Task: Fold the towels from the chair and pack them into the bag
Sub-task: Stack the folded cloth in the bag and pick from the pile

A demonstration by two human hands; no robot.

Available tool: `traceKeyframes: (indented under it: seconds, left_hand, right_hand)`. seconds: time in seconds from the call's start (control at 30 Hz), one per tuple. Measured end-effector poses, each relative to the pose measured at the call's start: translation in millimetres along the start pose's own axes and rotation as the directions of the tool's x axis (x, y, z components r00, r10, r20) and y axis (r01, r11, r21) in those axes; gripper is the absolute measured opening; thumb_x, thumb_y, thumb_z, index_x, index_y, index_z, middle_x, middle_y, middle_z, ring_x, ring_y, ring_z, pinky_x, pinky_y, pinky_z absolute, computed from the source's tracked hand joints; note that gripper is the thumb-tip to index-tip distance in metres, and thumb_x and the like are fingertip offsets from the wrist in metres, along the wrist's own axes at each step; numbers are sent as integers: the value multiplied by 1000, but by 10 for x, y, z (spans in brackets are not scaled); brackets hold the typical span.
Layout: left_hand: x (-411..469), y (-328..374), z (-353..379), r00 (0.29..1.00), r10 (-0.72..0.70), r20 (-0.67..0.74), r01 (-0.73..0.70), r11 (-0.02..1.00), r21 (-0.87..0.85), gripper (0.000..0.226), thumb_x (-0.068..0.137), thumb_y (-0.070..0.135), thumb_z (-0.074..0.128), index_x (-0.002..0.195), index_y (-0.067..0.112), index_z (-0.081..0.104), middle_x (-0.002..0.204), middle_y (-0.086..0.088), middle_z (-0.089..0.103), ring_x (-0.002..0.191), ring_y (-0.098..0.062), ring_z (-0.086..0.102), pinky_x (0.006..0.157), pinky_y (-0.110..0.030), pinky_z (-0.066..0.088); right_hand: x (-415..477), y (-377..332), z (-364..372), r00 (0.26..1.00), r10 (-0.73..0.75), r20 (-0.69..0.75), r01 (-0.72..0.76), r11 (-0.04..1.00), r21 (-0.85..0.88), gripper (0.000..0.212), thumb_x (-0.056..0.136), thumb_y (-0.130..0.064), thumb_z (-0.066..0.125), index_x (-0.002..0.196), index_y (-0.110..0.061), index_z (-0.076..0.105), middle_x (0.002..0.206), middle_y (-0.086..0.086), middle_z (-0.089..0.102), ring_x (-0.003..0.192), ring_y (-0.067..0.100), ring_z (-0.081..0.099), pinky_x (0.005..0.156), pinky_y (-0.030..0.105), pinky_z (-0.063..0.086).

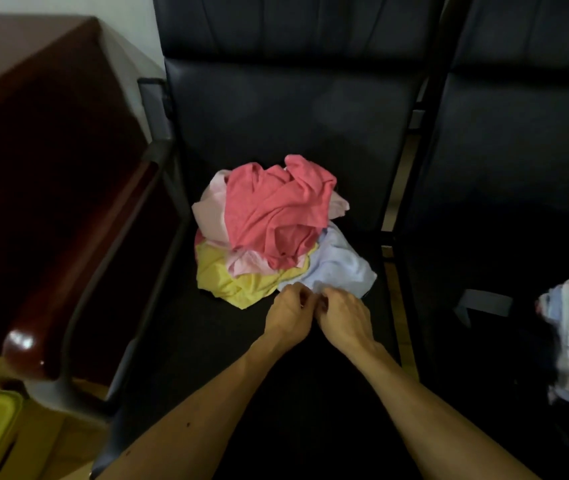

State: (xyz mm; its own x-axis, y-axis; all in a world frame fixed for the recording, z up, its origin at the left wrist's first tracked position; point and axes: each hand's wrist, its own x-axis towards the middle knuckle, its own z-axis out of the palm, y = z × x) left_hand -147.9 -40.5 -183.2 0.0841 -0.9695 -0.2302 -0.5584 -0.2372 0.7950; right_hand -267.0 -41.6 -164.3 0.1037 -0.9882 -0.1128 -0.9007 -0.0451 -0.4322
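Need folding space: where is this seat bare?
Bare: the seat cushion behind the towel pile, and the near-left corner between yellow towel and armrest. Crowded: the pile's near edge, where left hand and right hand pinch the pale blue towel.

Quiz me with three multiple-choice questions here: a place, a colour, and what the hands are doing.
1. Where is the towel pile? A the floor; B the chair seat; C a shelf.
2. Which colour lies on top? A green; B coral pink; C black.
3. What are the hands doing? A hanging idle; B holding a cup; C pinching the pale blue towel.
Answers: B, the pile rests on the dark seat; B, the coral towel crowns it; C, left hand and right hand curl their fingers on its near edge.
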Motion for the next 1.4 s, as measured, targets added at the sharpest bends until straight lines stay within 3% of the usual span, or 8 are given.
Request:
traceKeyframes:
  seconds: [0.13,0.27,0.43,0.6,0.83,1.1,1.23,1.4]
  left_hand:
    - [-227,375,-231,992,129,-12,-130,990,-48,19,96,29,56,83,16,63,84,1,67,77,-14,61,74,-42,53]
    - [-616,949,-583,958,284,-32,-286,954,-93,17,98,25,54,94,12,65,93,-1,71,87,-16,67,81,-41,55]
    - [-1086,1612,-986,914,400,-67,-405,902,-148,13,100,20,56,102,11,66,85,10,64,80,-2,62,67,-7,47]
    - [-1562,2089,-1493,840,519,-158,-542,819,-190,14,99,18,58,95,7,66,88,-6,68,83,-11,63,81,-31,54]
    - [-2347,2830,-2059,688,663,-296,-725,645,-240,20,102,20,53,96,5,65,78,2,62,64,4,58,62,-14,48]
    - [-2859,2873,-2189,687,657,-311,-725,593,-349,18,103,23,52,96,13,65,81,-2,63,74,-10,61,70,-24,55]
    - [-3077,2881,-2206,689,652,-316,-722,585,-368,19,103,23,52,92,13,64,78,-3,61,70,-11,59,65,-23,53]
    - [-3240,2868,-2248,694,643,-325,-719,600,-350,20,103,21,52,94,8,63,78,-7,59,68,-12,57,62,-21,53]
  right_hand:
    - [-251,-96,-451,998,13,-62,-10,999,39,22,97,-29,54,99,-13,68,94,2,71,89,20,67,53,18,30]
    - [-574,-267,-999,984,9,-177,-2,999,43,26,97,-27,54,119,-17,64,113,3,68,104,21,64,75,26,46]
    - [-933,-504,-1540,956,91,-279,26,920,390,11,96,-25,58,104,-27,66,98,-4,68,89,15,65,67,21,47]
    - [-1307,-767,-2206,917,57,-395,168,843,511,11,97,-20,53,88,-20,59,77,-6,59,70,12,56,57,22,39]
    - [-1906,-1304,-2957,816,-75,-574,422,756,501,9,98,-19,56,98,-10,56,88,5,60,79,16,59,72,27,52]
    - [-2671,-1231,-2829,934,-227,-276,342,792,505,20,91,-21,66,109,-20,58,94,-7,62,88,6,61,72,18,50]
    - [-2864,-884,-2533,966,-241,-93,258,901,348,15,89,-9,65,104,-11,65,100,8,68,95,24,67,85,36,57]
    - [-3089,-502,-2416,977,-190,95,139,910,391,19,93,-22,63,103,-6,68,99,13,71,93,32,69,76,38,59]
